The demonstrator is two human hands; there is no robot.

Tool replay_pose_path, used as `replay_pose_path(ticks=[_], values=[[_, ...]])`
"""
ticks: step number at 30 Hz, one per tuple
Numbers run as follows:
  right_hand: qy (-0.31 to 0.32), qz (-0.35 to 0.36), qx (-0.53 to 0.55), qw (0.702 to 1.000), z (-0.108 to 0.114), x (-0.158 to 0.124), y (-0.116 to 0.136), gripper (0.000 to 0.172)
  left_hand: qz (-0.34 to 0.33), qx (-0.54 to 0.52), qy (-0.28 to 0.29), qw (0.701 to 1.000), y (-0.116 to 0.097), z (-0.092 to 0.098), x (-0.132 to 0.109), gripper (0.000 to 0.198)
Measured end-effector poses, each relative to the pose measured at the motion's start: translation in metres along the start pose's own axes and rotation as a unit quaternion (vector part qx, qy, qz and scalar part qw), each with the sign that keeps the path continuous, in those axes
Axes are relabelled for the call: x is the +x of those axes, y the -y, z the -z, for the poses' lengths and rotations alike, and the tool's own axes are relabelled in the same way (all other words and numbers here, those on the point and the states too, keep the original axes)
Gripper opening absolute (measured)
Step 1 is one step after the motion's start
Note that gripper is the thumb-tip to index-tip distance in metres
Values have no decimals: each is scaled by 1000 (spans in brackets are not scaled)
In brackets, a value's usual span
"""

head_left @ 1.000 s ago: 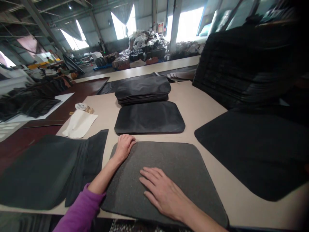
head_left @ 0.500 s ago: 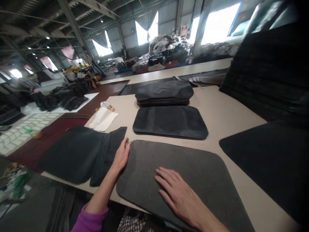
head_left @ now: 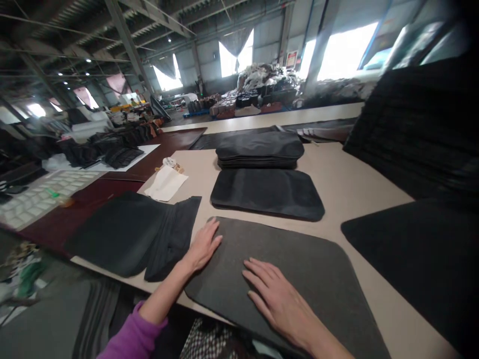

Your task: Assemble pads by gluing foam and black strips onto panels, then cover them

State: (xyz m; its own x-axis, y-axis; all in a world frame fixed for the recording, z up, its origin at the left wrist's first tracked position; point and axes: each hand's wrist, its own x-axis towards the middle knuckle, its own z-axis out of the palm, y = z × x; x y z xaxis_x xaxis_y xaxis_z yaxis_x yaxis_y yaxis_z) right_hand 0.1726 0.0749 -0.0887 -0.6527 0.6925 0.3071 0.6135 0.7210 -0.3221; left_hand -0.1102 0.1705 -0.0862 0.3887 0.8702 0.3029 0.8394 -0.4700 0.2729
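Note:
A large dark grey mat with rounded corners (head_left: 307,269) lies flat on the table in front of me. My left hand (head_left: 205,244) rests on its left end, fingers stretched toward the far left corner. Flat on the middle of the mat, with fingers spread, is my right hand (head_left: 275,296). Just beyond the mat lies a smaller black rounded piece (head_left: 267,194), and behind that a stack of similar black pieces (head_left: 260,147). To the left of my left hand, overlapping dark sheets (head_left: 172,239) lie fanned out.
The beige table (head_left: 333,169) has a dark rounded sheet (head_left: 404,249) on its right, below a tall dark pile (head_left: 415,129). A white cloth (head_left: 166,183) lies at the back left. More dark sheets (head_left: 78,319) sit low at the lower left, below the table edge.
My left hand has moved from the mat's left edge onto its surface, and its fingers now lie flatter. My right hand stays in place. The view has tipped slightly up and left.

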Motion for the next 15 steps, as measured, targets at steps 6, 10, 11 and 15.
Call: replay_pose_path(ticks=[6, 10, 11, 15], values=[[-10, -25, 81, 996, 4, 0, -9, 30, -4, 60, -46, 997, -36, -13, -20, 36], [-57, -86, 92, 990, 18, 46, -27, 23, 8, 77, -51, 996, -48, -22, -27, 36], [-63, -96, 60, 992, 20, 64, -33, 21, 9, 75, -54, 996, -48, -22, -28, 36], [-41, -129, -21, 991, 6, 138, -52, 16, 14, 58, -87, 994, -43, -21, -29, 31]])
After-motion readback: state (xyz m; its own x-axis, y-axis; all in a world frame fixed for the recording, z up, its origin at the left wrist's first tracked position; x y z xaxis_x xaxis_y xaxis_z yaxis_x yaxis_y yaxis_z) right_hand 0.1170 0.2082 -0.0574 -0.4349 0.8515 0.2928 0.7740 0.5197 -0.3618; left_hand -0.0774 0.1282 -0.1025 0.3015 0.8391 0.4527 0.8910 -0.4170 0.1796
